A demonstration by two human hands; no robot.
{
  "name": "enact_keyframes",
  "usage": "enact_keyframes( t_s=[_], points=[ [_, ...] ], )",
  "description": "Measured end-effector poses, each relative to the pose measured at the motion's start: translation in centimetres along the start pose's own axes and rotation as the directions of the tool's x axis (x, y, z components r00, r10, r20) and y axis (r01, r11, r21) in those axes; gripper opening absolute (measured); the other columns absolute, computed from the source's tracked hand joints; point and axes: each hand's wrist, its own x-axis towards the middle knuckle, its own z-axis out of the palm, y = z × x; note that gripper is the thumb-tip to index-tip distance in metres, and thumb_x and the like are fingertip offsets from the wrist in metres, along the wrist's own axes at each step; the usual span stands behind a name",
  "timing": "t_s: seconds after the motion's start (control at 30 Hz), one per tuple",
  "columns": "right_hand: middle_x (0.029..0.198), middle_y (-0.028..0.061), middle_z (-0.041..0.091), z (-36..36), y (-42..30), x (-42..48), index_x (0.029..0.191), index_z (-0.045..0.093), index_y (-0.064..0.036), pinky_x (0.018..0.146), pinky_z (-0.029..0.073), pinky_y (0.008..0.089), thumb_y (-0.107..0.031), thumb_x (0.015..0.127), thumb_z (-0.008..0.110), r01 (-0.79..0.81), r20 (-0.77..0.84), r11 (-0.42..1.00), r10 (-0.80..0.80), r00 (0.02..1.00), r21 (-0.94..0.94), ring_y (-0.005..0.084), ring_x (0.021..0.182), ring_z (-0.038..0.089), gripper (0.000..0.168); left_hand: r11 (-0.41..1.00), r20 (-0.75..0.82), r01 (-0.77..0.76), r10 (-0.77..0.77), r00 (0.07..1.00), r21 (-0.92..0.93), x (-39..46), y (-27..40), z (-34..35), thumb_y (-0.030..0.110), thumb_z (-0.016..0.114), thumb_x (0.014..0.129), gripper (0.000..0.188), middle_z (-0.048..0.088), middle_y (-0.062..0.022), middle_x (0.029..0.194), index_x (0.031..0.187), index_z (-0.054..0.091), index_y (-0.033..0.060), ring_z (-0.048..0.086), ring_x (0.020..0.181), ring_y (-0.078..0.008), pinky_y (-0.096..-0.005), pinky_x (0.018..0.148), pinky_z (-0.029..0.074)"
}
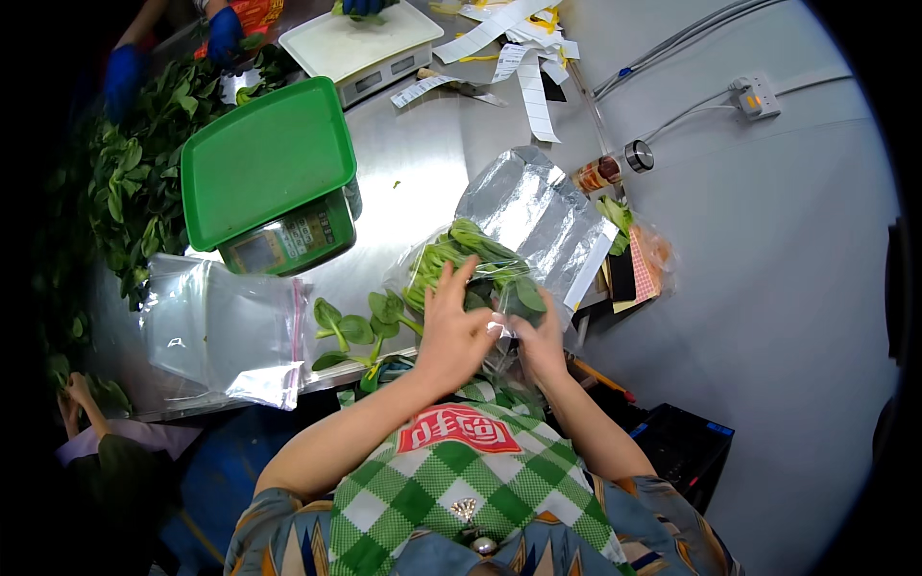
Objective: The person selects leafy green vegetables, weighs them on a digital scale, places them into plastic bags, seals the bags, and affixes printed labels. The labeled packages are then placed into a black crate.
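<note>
A clear plastic bag (513,268) filled with leafy greens (439,261) lies at the table's near edge, pale stalks away from me and dark leaves towards me. My left hand (455,327) grips its near end between thumb and a finger, while the other fingers spread over the bag. On the other side, my right hand (542,342) holds the gathered plastic by the leaves. Part of the bag's near end is hidden behind my hands. Several loose green sprigs (356,329) lie left of my left hand.
A green tray (270,162) sits on a digital scale (292,237), near a stack of clear bags (216,324). Behind are a white scale (360,43), label strips (533,93) and a knife (475,92). Gloved hands (225,36) of another person work by heaped greens (137,180).
</note>
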Motion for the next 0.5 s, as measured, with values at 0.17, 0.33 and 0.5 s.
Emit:
enact_keyframes(
  t_s=[0.17,0.33,0.5],
  points=[
    [0.108,0.0091,0.055,1.3,0.1,1.5,0.121,0.042,0.000,0.081,0.047,0.0279,-0.003,0.084,0.060,-0.040,-0.003,0.995,0.040,0.999,0.088,0.0157,0.097,0.056,0.041,0.926,0.022,-0.342,0.343,0.939,0.162,0.4,4.4,-0.6,0.017,0.068,0.075,0.016,0.045,-0.0165,0.129,0.065,0.060,0.0061,0.035,0.128,-0.0393,-0.0629,0.103,0.022],
    [0.104,0.0099,0.057,2.7,-1.3,2.1,0.117,0.042,-0.001,0.081,0.049,0.0294,-0.012,0.090,0.056,0.021,0.054,0.999,-0.019,0.998,-0.033,0.0160,0.095,0.057,0.032,0.907,0.037,-0.385,0.385,0.922,0.172,0.7,4.3,0.2,0.018,0.068,0.075,0.016,0.048,-0.0155,0.126,0.067,0.061,0.0053,0.041,0.123,-0.0347,-0.0614,0.102,0.024],
    [0.105,0.0101,0.057,2.1,-0.5,3.6,0.119,0.042,-0.001,0.081,0.049,0.0293,-0.013,0.090,0.055,-0.120,0.206,0.970,0.076,0.976,0.210,0.0161,0.095,0.057,0.034,0.905,-0.005,-0.383,0.390,0.921,0.184,1.7,5.1,-0.4,0.016,0.068,0.074,0.018,0.050,-0.0156,0.124,0.067,0.060,0.0021,0.045,0.119,-0.0334,-0.0595,0.101,0.027]
  ],
)
